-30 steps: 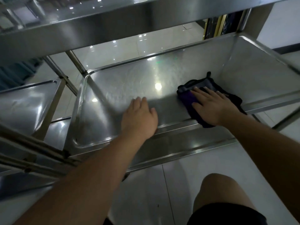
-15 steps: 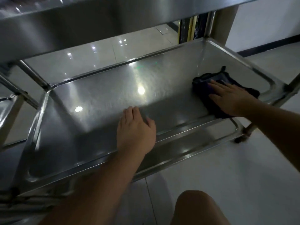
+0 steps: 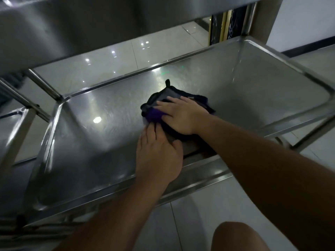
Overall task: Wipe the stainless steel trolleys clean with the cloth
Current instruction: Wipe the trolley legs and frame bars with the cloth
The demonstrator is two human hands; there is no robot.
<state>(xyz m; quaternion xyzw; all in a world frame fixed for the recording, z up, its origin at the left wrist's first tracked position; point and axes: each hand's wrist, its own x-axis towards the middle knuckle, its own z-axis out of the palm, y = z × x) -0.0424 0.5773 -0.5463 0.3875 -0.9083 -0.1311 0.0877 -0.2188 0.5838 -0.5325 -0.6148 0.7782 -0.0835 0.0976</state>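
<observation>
**Cloth pressed flat on a steel trolley shelf**

A glossy pale tiled floor (image 3: pixel 112 57) with spots of reflected light lies under and beyond a stainless steel trolley (image 3: pixel 272 98). The view looks down into the trolley's lower shelf, a shallow tray with a raised rim; an upper shelf (image 3: pixel 72 24) crosses the top of the view. Part of a second steel trolley (image 3: pixel 10 127) shows at the far left.

A dark cloth (image 3: pixel 163 105) with a purple patch lies bunched near the middle of the lower shelf. The right hand (image 3: pixel 181 116) lies flat on top of it, fingers straight and spread, pressing it against the steel. The left hand (image 3: pixel 157 154) rests on the shelf just nearer than the cloth, fingers straight and close together, fingertips touching the cloth's near edge. Both forearms reach in over the near rim. A bare knee (image 3: pixel 235 236) shows at the bottom edge.
</observation>
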